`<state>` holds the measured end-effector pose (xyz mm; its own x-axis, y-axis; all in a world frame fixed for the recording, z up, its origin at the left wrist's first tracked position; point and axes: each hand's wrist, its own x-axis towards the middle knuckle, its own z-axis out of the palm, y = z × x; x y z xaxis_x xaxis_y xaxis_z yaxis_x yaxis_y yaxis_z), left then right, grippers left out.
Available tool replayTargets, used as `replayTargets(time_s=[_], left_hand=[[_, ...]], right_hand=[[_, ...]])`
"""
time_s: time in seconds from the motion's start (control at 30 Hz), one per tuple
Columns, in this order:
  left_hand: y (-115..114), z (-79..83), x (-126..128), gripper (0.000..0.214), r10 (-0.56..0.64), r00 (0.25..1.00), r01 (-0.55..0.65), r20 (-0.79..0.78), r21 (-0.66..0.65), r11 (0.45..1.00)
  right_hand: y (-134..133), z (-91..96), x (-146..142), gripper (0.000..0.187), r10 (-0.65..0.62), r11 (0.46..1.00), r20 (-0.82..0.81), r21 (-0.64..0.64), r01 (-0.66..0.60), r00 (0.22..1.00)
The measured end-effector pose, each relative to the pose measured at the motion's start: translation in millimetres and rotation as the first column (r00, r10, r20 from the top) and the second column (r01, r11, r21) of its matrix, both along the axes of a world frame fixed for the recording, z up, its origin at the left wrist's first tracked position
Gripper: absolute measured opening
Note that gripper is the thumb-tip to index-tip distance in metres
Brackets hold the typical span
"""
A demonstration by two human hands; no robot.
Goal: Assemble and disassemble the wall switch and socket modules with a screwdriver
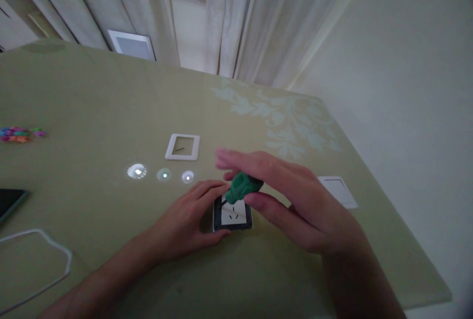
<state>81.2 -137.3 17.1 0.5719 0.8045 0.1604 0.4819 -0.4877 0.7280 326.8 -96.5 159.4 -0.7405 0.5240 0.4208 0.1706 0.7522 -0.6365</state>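
A wall socket (233, 216) with a white face and a dark frame lies face up on the table. My left hand (192, 210) grips it from the left, thumb at its near edge and fingers at its far edge. In my right hand (295, 200) is a green-handled screwdriver (242, 187), held between thumb and fingers. Its short dark shaft slants down to the left side of the socket's frame, near the upper left corner. Whether the tip sits in a screw is too small to tell. The right fingertips are blurred.
Beyond the socket lies a white cover frame (170, 147) with a small dark screw-like piece inside its opening. A white switch plate (338, 192) is at the right, partly behind my right hand. Colourful small pieces (15, 134), a dark device (11, 203) and a white cable (55, 246) lie left.
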Motion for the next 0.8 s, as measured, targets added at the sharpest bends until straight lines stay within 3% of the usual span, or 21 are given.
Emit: replayTargets(time_s=[0.07, 0.13, 0.23, 0.37, 0.47, 0.53, 0.63, 0.73, 0.8], left_hand=[[0, 1.1, 0, 0.066, 0.001, 1.0, -0.001, -0.007, -0.016, 1.0], [0, 0.4, 0, 0.064, -0.001, 1.0, 0.001, -0.005, -0.029, 1.0], [1, -2.4, -2, 0.067, 0.002, 1.0, -0.002, 0.003, -0.024, 1.0], [3, -4.7, -4, 0.073, -0.021, 1.0, 0.021, -0.015, -0.01, 1.0], [5, -5.5, -4, 0.074, -0.015, 1.0, 0.015, -0.001, 0.009, 1.0], [6, -6.2, -3, 0.073, -0.004, 1.0, 0.003, 0.014, 0.022, 1.0], [8, -7.0, -1, 0.073, 0.006, 1.0, -0.007, 0.023, 0.042, 0.999], [9, -6.2, 0, 0.07, 0.002, 1.0, -0.003, 0.014, 0.062, 0.998], [10, -5.0, 0, 0.068, -0.008, 1.0, 0.007, 0.012, 0.069, 0.998]], right_hand=[[0, -0.6, -2, 0.033, 0.025, 1.0, -0.057, 0.001, -0.025, 0.998], [-2, -4.3, -5, 0.022, -0.069, 0.989, -0.1, 0.122, 0.081, 0.993], [-8, -6.5, -7, 0.024, -0.235, 0.936, -0.08, 0.25, 0.247, 0.969], [-11, 2.0, -1, 0.05, -0.192, 0.98, 0.129, 0.081, 0.183, 0.973], [-5, 1.5, 2, 0.038, -0.135, 0.99, 0.046, -0.044, 0.137, 0.99], [-2, -4.0, -1, 0.028, -0.194, 0.981, -0.072, 0.011, 0.195, 0.978], [-5, -10.3, -8, 0.035, -0.278, 0.949, -0.099, 0.127, 0.29, 0.955], [-12, -8.0, -9, 0.052, -0.195, 0.978, 0.013, 0.082, 0.193, 0.981], [-14, -5.4, -8, 0.048, -0.115, 0.993, 0.007, 0.0, 0.115, 0.993]])
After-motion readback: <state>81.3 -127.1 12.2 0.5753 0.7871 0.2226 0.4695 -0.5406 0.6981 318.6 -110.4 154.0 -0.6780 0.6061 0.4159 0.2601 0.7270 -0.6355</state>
